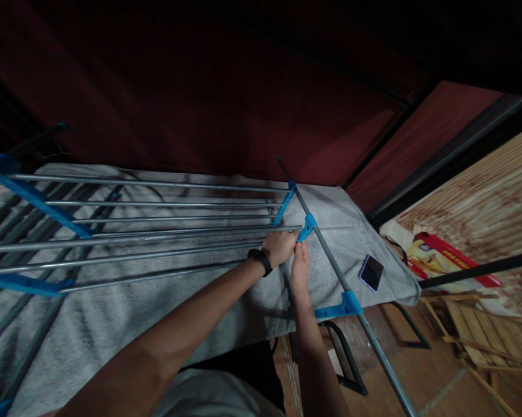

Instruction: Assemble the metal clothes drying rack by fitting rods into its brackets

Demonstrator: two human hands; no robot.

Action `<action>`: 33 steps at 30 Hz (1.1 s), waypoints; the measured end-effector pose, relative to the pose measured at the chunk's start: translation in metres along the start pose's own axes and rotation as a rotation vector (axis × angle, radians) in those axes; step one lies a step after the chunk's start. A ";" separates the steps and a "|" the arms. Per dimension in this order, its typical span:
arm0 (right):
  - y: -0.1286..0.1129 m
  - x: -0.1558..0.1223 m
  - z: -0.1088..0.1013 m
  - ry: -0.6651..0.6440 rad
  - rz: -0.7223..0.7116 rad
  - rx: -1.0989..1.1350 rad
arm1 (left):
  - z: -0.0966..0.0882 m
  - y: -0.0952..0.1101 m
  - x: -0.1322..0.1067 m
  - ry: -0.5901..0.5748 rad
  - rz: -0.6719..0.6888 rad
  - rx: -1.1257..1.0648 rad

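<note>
Blue plastic connector (pixel 307 227) on the drying rack's (pixel 47 207) side rod (pixel 330 263) is sitting just above both grips. Left grip (pixel 280 246), wearing a black wristband (pixel 261 260), is curling shut around a rail end (pixel 292 230) beside the connector. Right grip (pixel 300 266) is pinching the connector from below. Further right of the grips, a dark phone (pixel 371 272) is lying on the grey blanket (pixel 113 324).

Drying rack (pixel 156 183): silver rods, blue plastic joints (pixel 307 226).
Blanket (pixel 113 324) plain grey; wristband (pixel 261 259) black; phone (pixel 371 272) lilac-edged, black screen; box (pixel 452 258) red and yellow; mat (pixel 495 191) tan, striped.
</note>
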State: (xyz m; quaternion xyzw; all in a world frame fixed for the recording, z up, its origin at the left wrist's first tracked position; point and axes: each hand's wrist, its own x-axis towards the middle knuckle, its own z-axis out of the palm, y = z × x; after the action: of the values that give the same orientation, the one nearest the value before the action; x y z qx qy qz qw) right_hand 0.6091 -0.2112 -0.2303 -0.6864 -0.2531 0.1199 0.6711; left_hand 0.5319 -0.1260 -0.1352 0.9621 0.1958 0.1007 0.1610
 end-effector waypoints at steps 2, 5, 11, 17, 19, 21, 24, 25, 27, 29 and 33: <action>0.001 0.003 -0.001 -0.003 0.022 0.019 | -0.002 0.001 -0.003 -0.002 0.010 0.018; 0.000 0.006 -0.002 -0.026 0.039 0.026 | -0.004 0.001 -0.008 0.000 0.033 0.020; -0.007 -0.019 0.002 0.117 -0.048 -0.081 | -0.004 -0.006 -0.023 0.031 0.046 0.057; -0.034 -0.036 0.009 0.096 -0.025 -0.060 | -0.010 -0.008 -0.042 0.036 0.006 0.101; -0.046 -0.030 0.016 0.047 0.012 0.056 | -0.011 -0.007 -0.047 0.051 0.006 0.122; -0.056 -0.023 0.023 0.026 0.073 0.197 | -0.011 -0.007 -0.052 0.088 0.029 0.149; -0.065 -0.017 0.030 0.030 0.191 0.430 | -0.011 -0.007 -0.064 0.142 0.075 0.191; -0.067 -0.016 0.030 0.029 0.235 0.508 | -0.011 -0.008 -0.069 0.148 0.088 0.200; -0.070 -0.016 0.030 0.012 0.311 0.636 | -0.013 -0.009 -0.081 0.155 0.113 0.219; -0.073 -0.016 0.029 -0.024 0.356 0.709 | -0.020 -0.011 -0.091 0.200 0.152 0.259; -0.078 -0.016 0.027 -0.046 0.387 0.763 | -0.042 -0.024 -0.090 0.413 0.120 0.339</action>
State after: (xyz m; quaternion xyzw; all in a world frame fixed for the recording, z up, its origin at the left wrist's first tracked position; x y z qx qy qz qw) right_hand 0.5676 -0.1986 -0.1582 -0.4210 -0.0720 0.3442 0.8361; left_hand 0.4314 -0.1312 -0.1168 0.9442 0.1812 0.2702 -0.0518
